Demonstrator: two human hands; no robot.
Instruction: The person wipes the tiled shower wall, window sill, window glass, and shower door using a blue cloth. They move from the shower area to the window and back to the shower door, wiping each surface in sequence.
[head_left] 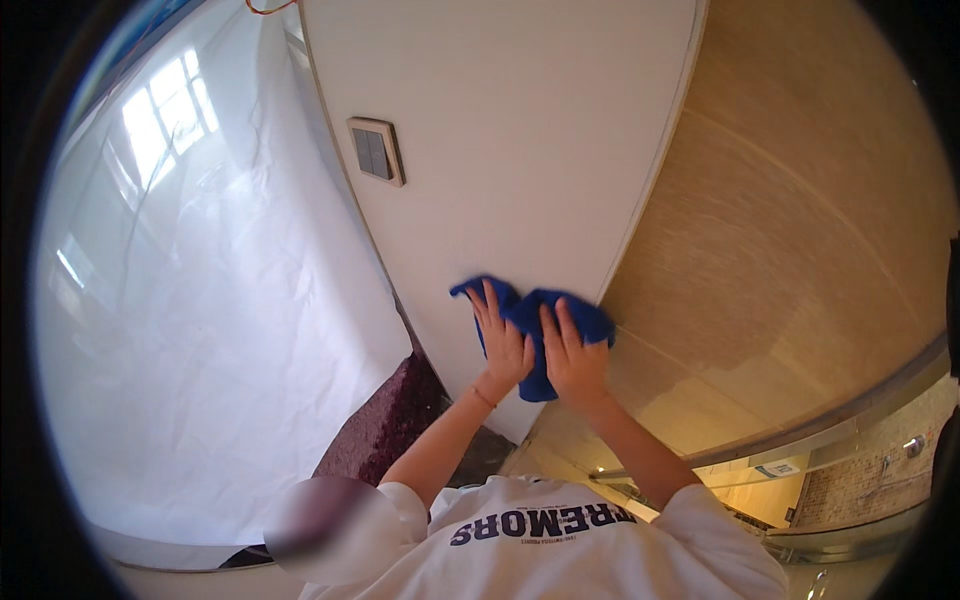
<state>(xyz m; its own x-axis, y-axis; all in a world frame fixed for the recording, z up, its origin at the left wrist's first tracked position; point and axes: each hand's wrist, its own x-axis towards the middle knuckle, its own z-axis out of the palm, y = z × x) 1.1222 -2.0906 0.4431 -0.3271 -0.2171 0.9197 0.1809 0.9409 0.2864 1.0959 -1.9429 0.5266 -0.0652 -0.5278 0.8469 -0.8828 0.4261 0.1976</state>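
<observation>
A blue cloth (535, 368) is bunched against a white wall panel (510, 130), with both my hands on it. My left hand (505, 340) holds the cloth's left part to the panel, its fingers stretched upward. Close beside it, my right hand (577, 362) presses the right part, two fingers extended and the others partly hidden by cloth and hand. Folds of the cloth stick out past the fingers of both hands. A thin band circles my left wrist.
Above left on the panel is a switch (376, 152) with a gold-toned frame. White sheeting (220, 330) covers the left side, next to a dark reddish surface (385, 420). Tan tiled wall (780, 230) spreads to the right. A metal fitting (913, 446) shows at lower right.
</observation>
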